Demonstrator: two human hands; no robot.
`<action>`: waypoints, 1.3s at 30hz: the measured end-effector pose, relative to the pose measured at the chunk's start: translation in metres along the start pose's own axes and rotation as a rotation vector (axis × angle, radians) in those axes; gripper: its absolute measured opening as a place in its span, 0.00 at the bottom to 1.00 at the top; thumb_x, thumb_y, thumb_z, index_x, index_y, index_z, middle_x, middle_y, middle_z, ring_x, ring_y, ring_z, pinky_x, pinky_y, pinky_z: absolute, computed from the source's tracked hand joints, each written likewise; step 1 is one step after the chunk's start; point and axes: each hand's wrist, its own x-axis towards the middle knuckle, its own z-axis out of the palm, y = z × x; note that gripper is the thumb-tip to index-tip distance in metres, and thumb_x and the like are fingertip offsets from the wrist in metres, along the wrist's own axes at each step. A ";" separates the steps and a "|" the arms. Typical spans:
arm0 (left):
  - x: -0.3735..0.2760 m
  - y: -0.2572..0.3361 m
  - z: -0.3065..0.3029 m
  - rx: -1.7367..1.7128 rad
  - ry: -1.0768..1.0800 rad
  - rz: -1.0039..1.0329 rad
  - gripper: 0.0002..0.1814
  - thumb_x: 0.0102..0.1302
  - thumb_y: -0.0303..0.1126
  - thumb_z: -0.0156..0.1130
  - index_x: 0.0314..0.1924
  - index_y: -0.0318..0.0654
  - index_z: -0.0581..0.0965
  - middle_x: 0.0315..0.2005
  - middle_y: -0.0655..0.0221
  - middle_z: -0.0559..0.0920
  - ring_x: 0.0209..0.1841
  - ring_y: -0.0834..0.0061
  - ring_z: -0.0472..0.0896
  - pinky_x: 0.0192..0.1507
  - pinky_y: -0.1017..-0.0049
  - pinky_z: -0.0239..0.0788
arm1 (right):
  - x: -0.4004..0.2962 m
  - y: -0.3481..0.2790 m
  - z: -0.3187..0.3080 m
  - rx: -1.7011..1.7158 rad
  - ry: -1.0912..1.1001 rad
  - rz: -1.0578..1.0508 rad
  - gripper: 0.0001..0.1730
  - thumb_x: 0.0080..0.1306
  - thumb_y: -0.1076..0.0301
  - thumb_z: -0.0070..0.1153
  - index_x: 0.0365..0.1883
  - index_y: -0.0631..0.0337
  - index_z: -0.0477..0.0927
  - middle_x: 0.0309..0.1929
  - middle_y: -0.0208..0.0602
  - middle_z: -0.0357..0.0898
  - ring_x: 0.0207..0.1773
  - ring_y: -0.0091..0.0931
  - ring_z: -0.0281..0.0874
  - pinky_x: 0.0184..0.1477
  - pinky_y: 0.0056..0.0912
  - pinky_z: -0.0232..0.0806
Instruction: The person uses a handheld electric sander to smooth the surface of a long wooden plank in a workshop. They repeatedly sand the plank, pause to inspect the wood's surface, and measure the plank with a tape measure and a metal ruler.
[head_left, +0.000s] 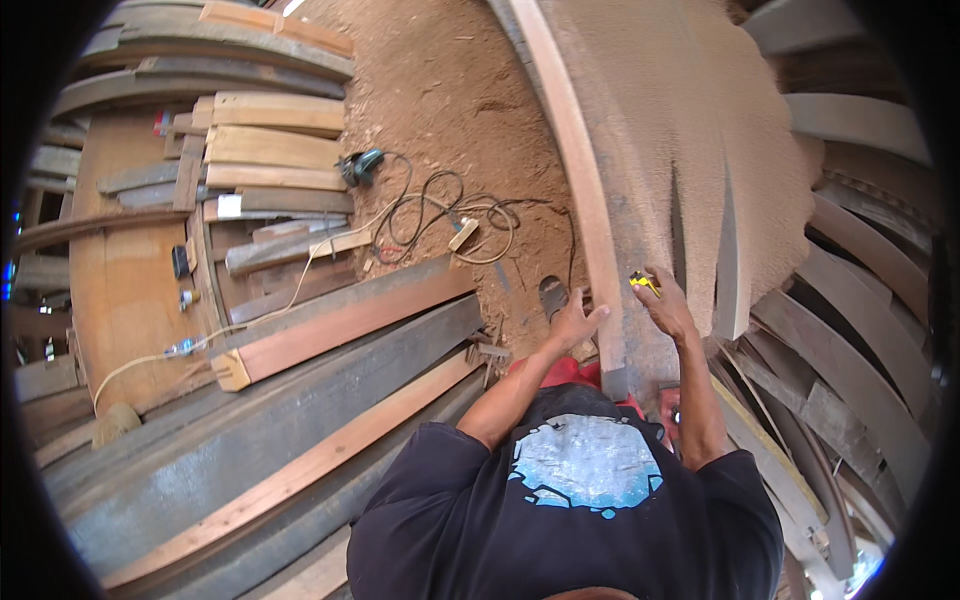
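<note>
My right hand (665, 306) is closed around a yellow and black tape measure (645, 284), just right of a long reddish wooden beam (577, 135). No drawn-out blade can be made out. My left hand (577, 324) is at the beam's left edge, its thumb spread from the fingers and reaching over the edge. Whether the thumb presses on the wood cannot be told. The beam runs away from my body, its near end (615, 384) grey, close to my shirt. Beside it lies a wide, dusty board (634, 225).
A corded power tool (361, 166) lies at the left by stacked planks (274, 146). Its dark cable and a pale extension cord (300, 281) loop over the sawdust-covered ground (450, 97) near a socket block (463, 235). Heavy timbers (225, 435) lie left, more planks (832, 367) right.
</note>
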 end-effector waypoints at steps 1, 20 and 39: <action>-0.008 -0.013 -0.003 0.001 -0.027 0.007 0.44 0.66 0.47 0.73 0.71 0.28 0.63 0.61 0.44 0.79 0.61 0.56 0.83 0.63 0.64 0.74 | -0.003 -0.009 0.005 -0.021 -0.007 -0.045 0.40 0.68 0.50 0.64 0.69 0.69 0.70 0.65 0.62 0.76 0.68 0.50 0.75 0.69 0.46 0.66; -0.172 -0.034 -0.096 0.018 -0.706 -0.208 0.24 0.82 0.47 0.52 0.58 0.33 0.84 0.52 0.66 0.87 0.54 0.75 0.80 0.61 0.73 0.69 | -0.076 0.122 0.058 -0.550 0.224 0.300 0.34 0.60 0.52 0.68 0.59 0.62 0.73 0.59 0.64 0.71 0.62 0.54 0.73 0.62 0.57 0.67; -0.239 -0.032 -0.064 0.046 -0.729 0.148 0.20 0.77 0.40 0.53 0.32 0.32 0.78 0.31 0.68 0.84 0.40 0.74 0.79 0.49 0.71 0.68 | -0.191 0.057 0.141 -0.383 -0.791 -0.100 0.46 0.74 0.27 0.43 0.43 0.69 0.86 0.38 0.55 0.86 0.42 0.42 0.84 0.46 0.47 0.72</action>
